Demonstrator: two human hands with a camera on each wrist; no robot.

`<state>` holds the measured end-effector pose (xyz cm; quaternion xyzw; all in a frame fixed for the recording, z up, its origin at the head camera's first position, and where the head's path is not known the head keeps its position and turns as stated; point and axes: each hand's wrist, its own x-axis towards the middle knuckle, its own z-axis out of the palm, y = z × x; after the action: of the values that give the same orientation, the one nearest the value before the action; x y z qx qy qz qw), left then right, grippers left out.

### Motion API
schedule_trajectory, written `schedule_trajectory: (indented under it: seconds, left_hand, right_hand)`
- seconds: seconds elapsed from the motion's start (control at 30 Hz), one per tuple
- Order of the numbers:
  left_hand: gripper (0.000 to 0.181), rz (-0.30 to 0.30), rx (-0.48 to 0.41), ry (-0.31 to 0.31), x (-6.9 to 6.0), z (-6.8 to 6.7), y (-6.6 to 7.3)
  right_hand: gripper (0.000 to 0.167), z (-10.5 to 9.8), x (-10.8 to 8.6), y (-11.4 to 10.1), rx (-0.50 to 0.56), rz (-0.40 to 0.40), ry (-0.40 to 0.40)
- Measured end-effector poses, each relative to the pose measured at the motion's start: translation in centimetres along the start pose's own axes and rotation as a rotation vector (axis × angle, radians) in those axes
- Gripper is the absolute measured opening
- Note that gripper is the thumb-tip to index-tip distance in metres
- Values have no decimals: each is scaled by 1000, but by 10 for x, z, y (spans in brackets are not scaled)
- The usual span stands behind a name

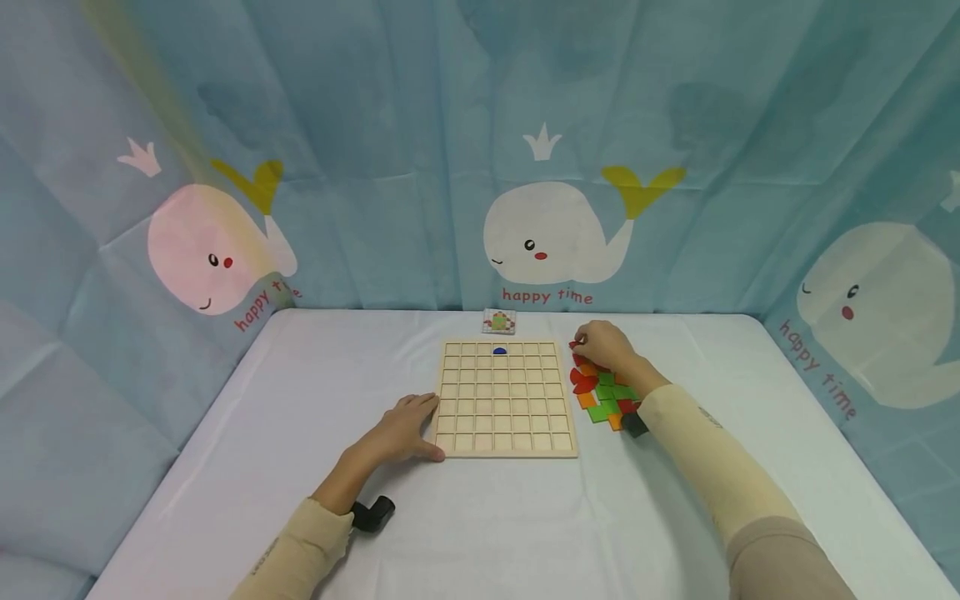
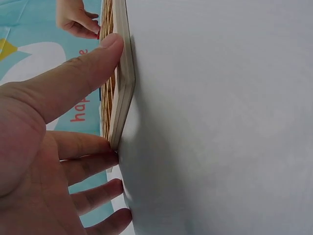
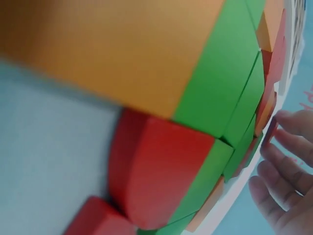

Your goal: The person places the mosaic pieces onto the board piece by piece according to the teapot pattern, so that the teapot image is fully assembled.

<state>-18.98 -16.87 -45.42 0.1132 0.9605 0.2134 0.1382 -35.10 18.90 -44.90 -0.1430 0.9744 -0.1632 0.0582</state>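
A pale wooden grid board (image 1: 504, 400) lies on the table, with one blue half-round piece (image 1: 500, 351) in its far row. My left hand (image 1: 405, 427) rests at the board's near left corner. Its fingers touch the left side and its thumb the near edge, all fairly straight, as the left wrist view shows. Beyond the board's right side, my right hand (image 1: 606, 344) pinches a small red piece (image 3: 269, 132) between thumb and fingers. Under and in front of that hand spreads a pile of flat green (image 1: 604, 392), orange and red pieces.
A small picture card (image 1: 498, 322) lies behind the board, showing a coloured pattern. White cloth (image 1: 480, 517) covers the table. Blue curtains (image 1: 360, 208) with whale prints stand along the back and both sides. Black wrist devices (image 1: 372, 514) sit at both wrists.
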Motion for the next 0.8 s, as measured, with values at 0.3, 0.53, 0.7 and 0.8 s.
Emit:
schedule_trajectory:
  seconds: [0.3, 0.53, 0.7, 0.8]
  left_hand:
    - [96, 3, 18, 7, 0, 2, -2]
    - [96, -1, 13, 7, 1, 4, -4]
    - [96, 0, 13, 10, 2, 4, -3]
    - [96, -6, 18, 7, 2, 4, -3]
  right_hand:
    - [30, -3, 3, -10, 9, -64, 24]
    - [29, -3, 7, -21, -9, -98, 30]
    - [28, -4, 8, -30, -12, -151, 41]
    - [26, -4, 8, -37, 0, -175, 41]
